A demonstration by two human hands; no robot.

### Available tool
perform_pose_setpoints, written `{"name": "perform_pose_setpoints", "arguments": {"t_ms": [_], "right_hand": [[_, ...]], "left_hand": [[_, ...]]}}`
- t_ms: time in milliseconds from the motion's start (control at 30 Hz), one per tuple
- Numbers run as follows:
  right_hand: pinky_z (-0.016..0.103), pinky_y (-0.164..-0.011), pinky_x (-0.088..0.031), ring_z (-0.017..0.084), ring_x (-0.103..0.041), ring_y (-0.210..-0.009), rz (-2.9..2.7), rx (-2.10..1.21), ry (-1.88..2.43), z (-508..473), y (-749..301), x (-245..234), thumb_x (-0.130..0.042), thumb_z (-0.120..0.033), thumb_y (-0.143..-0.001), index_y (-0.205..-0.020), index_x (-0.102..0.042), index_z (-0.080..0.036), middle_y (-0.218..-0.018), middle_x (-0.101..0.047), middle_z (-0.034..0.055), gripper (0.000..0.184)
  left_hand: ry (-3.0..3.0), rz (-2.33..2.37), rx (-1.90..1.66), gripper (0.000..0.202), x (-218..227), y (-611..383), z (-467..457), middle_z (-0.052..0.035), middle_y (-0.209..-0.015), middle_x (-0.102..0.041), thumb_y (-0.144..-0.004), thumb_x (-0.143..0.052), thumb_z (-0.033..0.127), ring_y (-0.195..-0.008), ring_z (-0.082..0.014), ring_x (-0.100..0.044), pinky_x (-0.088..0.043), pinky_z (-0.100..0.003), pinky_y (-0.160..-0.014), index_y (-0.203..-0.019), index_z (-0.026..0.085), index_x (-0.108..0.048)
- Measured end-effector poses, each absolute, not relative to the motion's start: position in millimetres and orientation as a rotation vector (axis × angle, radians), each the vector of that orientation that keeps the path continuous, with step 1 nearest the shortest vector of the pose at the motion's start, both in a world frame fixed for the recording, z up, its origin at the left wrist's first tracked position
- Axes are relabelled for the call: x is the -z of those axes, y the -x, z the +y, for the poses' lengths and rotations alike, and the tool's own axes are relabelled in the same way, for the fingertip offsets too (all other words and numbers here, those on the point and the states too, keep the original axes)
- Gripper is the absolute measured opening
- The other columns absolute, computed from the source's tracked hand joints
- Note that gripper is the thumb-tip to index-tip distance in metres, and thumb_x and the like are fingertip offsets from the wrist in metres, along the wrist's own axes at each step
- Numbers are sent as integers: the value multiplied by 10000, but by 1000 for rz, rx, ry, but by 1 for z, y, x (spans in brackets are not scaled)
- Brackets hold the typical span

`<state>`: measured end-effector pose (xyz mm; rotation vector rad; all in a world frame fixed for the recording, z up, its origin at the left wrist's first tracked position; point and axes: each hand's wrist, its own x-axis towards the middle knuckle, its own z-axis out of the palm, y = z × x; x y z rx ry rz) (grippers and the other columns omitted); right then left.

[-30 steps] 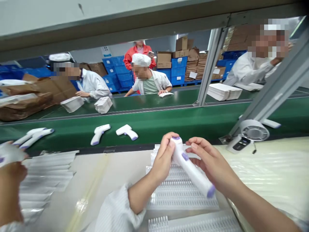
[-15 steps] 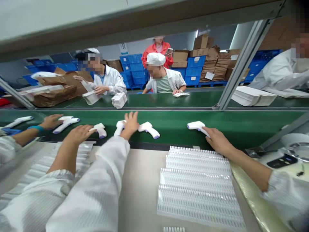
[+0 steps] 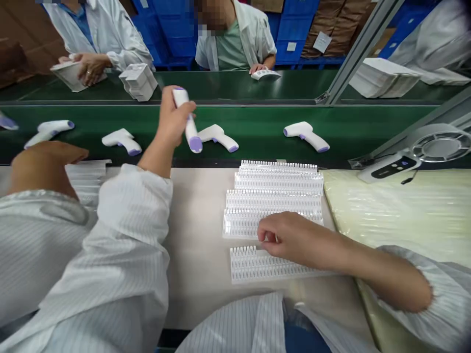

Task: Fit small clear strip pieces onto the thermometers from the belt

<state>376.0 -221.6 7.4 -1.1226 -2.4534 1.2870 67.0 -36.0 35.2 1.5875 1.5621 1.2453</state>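
Observation:
My left hand [image 3: 171, 120] is closed round a white infrared thermometer [image 3: 190, 131] with a purple tip, held up over the near edge of the green conveyor belt [image 3: 360, 132]. My right hand [image 3: 290, 235] rests on the bench with fingers pinched at a white ribbed plastic strip [image 3: 253, 267]. Just beyond it lies a stack of the same strips [image 3: 275, 191]. Two more thermometers [image 3: 221, 137] [image 3: 307, 135] lie on the belt near my left hand.
A co-worker's hand [image 3: 44, 159] and white sleeve fill the left, near more thermometers [image 3: 121, 140] on the belt. A small fan unit [image 3: 437, 147] and a yellowish foam pad [image 3: 405, 211] sit at right. People across the belt handle white boxes [image 3: 138, 81].
My left hand has lifted a thermometer off the belt. My right hand left the thermometer it set on the belt and came back to the ribbed strips. The view tilted downward.

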Motion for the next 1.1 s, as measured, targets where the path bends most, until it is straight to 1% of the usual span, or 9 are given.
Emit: {"name": "perform_pose_setpoints", "arguments": {"t_ms": [67, 167, 267, 367, 533, 600, 700, 867, 1100], "right_hand": [[255, -504, -356, 160, -581, -591, -2475, -1282, 1126, -223, -371, 3, -652, -86, -784, -697, -692, -226, -646, -673, -7, 170], [246, -508, -358, 150, -561, -571, -2452, -1282, 1089, -220, -364, 9, -666, -58, -735, -666, -680, -221, -600, -644, -20, 177], [240, -513, -359, 135, -546, -556, -2444, -1324, 1057, -220, -359, 6, -652, -6, -684, -606, -633, -214, -591, -633, -30, 223], [239, -522, -356, 116, -517, -537, -2466, -1389, 1049, -222, -357, 2, -621, 40, -661, -570, -579, -206, -572, -600, -48, 266], [234, -527, -400, 118, -545, -566, -2220, -1652, 1000, -225, -371, -9, -614, -32, -734, -625, -629, -219, -608, -621, -51, 216], [249, -543, -452, 135, -589, -593, -1957, -1724, 985, -221, -382, -20, -668, -127, -791, -692, -680, -227, -651, -663, -33, 141], [300, -634, -536, 173, -658, -705, -1534, -1517, 910, -207, -397, -37, -767, -249, -806, -759, -732, -235, -793, -730, 16, 60], [344, -749, -554, 173, -653, -775, -1175, -1217, 860, -176, -403, -39, -808, -263, -770, -699, -749, -245, -894, -727, 24, 94], [369, -781, -557, 212, -657, -884, -1099, -1243, 940, -172, -389, -22, -794, -276, -712, -681, -751, -250, -935, -717, 34, 59]], "left_hand": [[-1551, 1446, -1326, 497, -45, -102, -58, -61, -1243, -529, -1019, -464, 168, -1090, -233, -599, -493, -398, -947, -1471, 180, -256], [-1448, 1236, -1424, 513, -51, -144, -87, -35, -1083, -545, -973, -473, 77, -919, -161, -633, -522, -349, -867, -1449, 220, -346], [-1335, 1092, -1416, 474, -47, -167, -101, -33, -1011, -543, -943, -520, 105, -845, -175, -641, -563, -346, -789, -1376, 259, -408], [-1304, 1011, -1362, 436, -37, -176, -102, -34, -989, -536, -924, -564, 149, -847, -195, -652, -560, -363, -797, -1328, 270, -452], [-1247, 934, -1254, 409, -23, -186, -107, -3, -881, -538, -887, -626, 261, -670, -156, -610, -519, -297, -659, -1267, 276, -477], [-1175, 920, -1210, 398, -21, -195, -117, 6, -874, -541, -842, -669, 296, -661, -146, -595, -487, -257, -599, -1196, 268, -487], [-1095, 912, -1122, 410, -19, -213, -138, 2, -909, -560, -810, -707, 350, -702, -142, -584, -458, -240, -590, -1147, 254, -494], [-1130, 945, -1016, 409, -18, -242, -167, 18, -840, -541, -839, -649, 336, -711, -147, -509, -403, -261, -644, -1200, 264, -473], [-1197, 949, -1060, 379, -18, -251, -178, -8, -1035, -539, -849, -615, 318, -782, -156, -475, -395, -271, -679, -1196, 269, -469]]}}
